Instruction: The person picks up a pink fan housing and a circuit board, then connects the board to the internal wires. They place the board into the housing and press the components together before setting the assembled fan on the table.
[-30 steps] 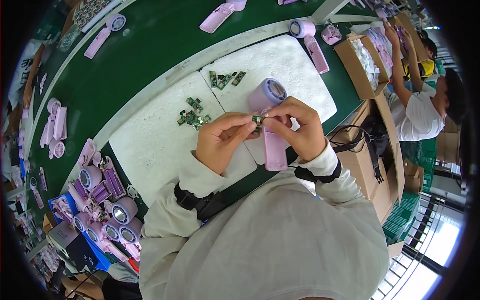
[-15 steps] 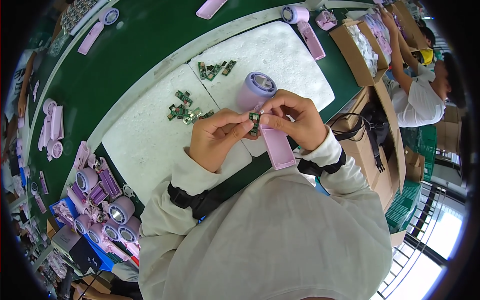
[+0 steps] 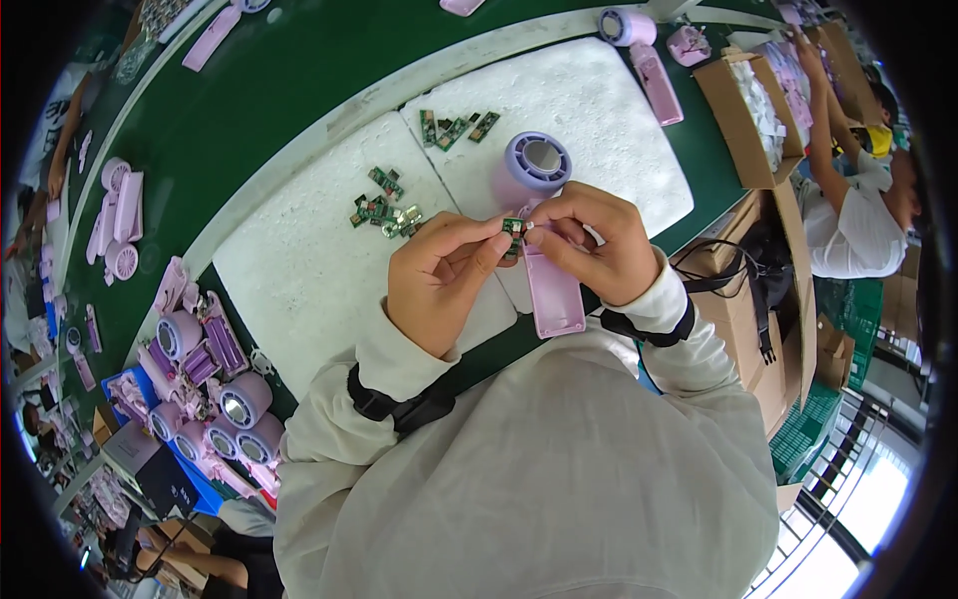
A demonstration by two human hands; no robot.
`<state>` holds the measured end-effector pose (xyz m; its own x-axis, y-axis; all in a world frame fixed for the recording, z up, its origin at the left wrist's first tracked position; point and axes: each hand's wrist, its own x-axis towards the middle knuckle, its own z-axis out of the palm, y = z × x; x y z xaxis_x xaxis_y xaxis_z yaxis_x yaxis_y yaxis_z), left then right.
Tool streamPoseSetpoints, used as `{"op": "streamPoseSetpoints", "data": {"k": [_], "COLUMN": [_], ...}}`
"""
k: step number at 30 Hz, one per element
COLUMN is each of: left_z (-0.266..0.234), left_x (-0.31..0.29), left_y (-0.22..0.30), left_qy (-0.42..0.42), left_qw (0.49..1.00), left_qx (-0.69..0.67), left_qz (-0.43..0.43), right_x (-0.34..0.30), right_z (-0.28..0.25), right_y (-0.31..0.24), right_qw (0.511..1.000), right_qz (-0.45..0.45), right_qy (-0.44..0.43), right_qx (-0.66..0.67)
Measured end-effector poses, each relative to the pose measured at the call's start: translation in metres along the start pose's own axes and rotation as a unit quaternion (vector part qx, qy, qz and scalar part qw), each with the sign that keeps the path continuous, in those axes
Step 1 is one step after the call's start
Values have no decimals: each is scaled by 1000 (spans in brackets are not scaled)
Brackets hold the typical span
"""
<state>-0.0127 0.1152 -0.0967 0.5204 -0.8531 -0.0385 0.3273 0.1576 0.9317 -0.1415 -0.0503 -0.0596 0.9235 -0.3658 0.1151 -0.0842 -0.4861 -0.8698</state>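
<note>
A small green circuit board (image 3: 512,229) is pinched between the thumb and forefinger of my left hand (image 3: 435,275). Close beside its edge, my right hand (image 3: 607,245) closes thumb and forefinger on a tiny white connector (image 3: 529,230); whether it touches the board I cannot tell. Beneath my hands lies a handheld fan with a round lilac head (image 3: 537,168) and an open pink handle shell (image 3: 556,298) toward me. My fingers cover the joint between them. Several loose circuit boards (image 3: 374,212) lie on the white foam sheet (image 3: 309,270), left of the fan.
Piled fan heads and pink shells (image 3: 205,389) stand at the left. Another fan (image 3: 654,80) lies beyond the foam, on the green table (image 3: 329,60). Cardboard boxes (image 3: 743,130) line the right side, where another person (image 3: 848,220) works. A black strap bag (image 3: 766,270) rests there.
The view has shifted, so the scene sits slightly lower and to the right. The fan head has tilted, showing more of its round face. Both hands keep their pinch at the board.
</note>
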Motion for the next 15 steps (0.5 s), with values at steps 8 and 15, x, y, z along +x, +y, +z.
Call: {"op": "streamPoseSetpoints", "data": {"k": [8, 15], "left_z": [1, 3], "left_x": [-11, -9], "left_y": [1, -6], "left_qy": [10, 2], "left_qw": [1000, 1000], "left_qx": [-7, 6], "left_qz": [-16, -19], "right_x": [-9, -18], "right_z": [4, 11], "right_y": [4, 8], "right_qw": [997, 991], "right_qz": [37, 91], "right_qy": [-17, 9], "right_qx": [64, 95]}}
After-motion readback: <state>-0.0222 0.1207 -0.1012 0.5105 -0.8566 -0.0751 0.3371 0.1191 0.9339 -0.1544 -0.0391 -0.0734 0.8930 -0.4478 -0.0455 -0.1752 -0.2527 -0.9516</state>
